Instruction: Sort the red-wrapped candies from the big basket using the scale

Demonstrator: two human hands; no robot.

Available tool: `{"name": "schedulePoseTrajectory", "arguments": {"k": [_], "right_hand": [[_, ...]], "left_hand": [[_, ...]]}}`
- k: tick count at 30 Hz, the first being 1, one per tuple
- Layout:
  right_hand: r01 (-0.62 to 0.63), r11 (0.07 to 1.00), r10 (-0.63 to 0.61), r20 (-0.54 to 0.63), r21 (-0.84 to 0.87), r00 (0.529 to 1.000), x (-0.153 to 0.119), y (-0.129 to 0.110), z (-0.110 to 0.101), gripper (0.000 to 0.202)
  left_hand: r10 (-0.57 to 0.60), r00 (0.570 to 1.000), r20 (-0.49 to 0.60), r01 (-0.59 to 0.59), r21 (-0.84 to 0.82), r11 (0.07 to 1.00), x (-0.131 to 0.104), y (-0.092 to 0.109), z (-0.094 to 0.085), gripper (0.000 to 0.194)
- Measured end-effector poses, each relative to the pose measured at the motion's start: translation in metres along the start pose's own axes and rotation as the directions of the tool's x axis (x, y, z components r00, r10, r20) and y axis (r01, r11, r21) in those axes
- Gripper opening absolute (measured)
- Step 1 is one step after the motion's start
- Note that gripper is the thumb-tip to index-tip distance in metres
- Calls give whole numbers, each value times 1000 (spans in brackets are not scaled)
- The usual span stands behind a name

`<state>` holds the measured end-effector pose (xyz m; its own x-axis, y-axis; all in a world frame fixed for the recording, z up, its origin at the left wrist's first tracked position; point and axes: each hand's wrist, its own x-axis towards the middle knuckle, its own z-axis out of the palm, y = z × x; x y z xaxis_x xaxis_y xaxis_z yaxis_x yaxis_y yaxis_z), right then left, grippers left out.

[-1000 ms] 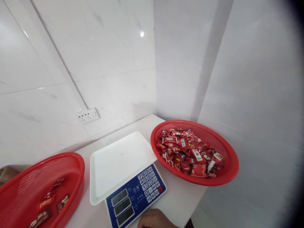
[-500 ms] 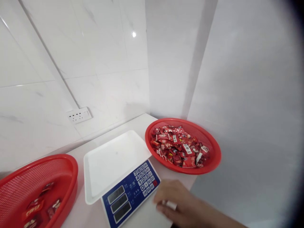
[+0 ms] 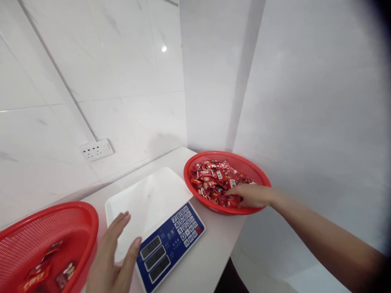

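Observation:
My right hand [image 3: 252,195] is down in the right red basket [image 3: 265,179], its fingers bent around a red wrapped candy [image 3: 233,200] among a pile of wrapped candies [image 3: 210,175]. Part of the pile is hidden under the hand. Fingers apart and holding nothing, my left hand [image 3: 113,256] hovers over the near left corner of the scale's white tray [image 3: 152,195]. The blue scale panel [image 3: 171,246], with number keys and three display windows, faces me.
A second red basket [image 3: 88,228] stands at the left with several wrapped candies [image 3: 39,274] in it. All stand on a white table [image 3: 210,248] in a corner. A power socket [image 3: 96,150] is fixed to the tiled wall behind.
My right hand has moved from beside the scale's keypad up and right into the candy basket. My left hand has come into view at the tray. The view has shifted slightly.

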<state>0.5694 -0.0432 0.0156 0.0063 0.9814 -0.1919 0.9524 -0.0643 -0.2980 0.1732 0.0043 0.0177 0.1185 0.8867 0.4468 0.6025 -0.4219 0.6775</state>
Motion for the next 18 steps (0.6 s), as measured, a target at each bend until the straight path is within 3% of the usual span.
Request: {"name": "schedulePoseTrajectory", "arguments": {"k": [4, 8, 14, 18], "right_hand": [[32, 999, -29, -134, 15, 990, 22, -4, 19, 46], [-10, 999, 21, -261, 43, 965, 40, -7, 14, 33], [-66, 980, 147, -462, 187, 874, 47, -13, -16, 39], [-37, 967, 153, -454, 254, 878, 43, -21, -22, 28]], "left_hand": [[-47, 994, 101, 55, -75, 996, 0, 26, 19, 45], [-79, 987, 138, 99, -140, 985, 3, 39, 19, 49], [-122, 987, 103, 140, -184, 973, 6, 23, 9, 48], [-150, 980, 132, 167, -129, 977, 8, 9, 5, 53]]}}
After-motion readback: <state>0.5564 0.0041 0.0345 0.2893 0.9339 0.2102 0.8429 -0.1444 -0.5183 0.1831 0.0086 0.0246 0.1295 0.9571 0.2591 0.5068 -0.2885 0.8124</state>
